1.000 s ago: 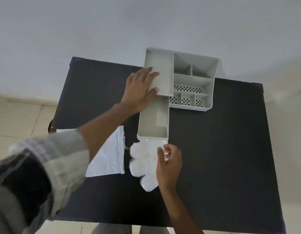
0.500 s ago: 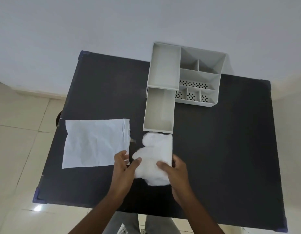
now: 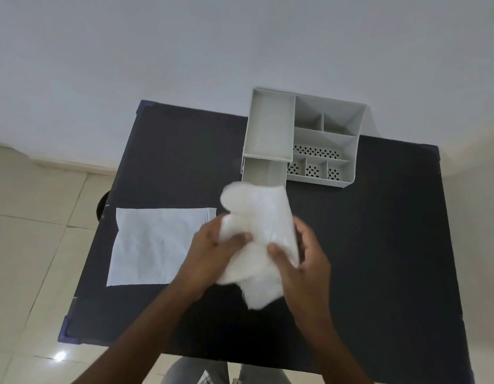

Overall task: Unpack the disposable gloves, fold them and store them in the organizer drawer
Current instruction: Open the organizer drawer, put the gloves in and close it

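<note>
A bundle of white translucent disposable gloves [image 3: 261,223] is lifted above the black table, held between both hands. My left hand [image 3: 212,250] grips its left side with the thumb on top. My right hand [image 3: 304,261] pinches its right side. The grey organizer [image 3: 323,139] stands at the table's far edge. Its drawer [image 3: 263,173] is pulled out toward me and looks empty; the gloves hide the drawer's front end.
A flat white packaging sheet [image 3: 157,245] lies on the black table [image 3: 378,245] to the left of my hands. The organizer has several open compartments, some perforated. Tiled floor shows at the left, a white wall behind.
My left hand left the organizer and came down to the gloves. Both hands took hold of the gloves and raised them off the table, toward the drawer.
</note>
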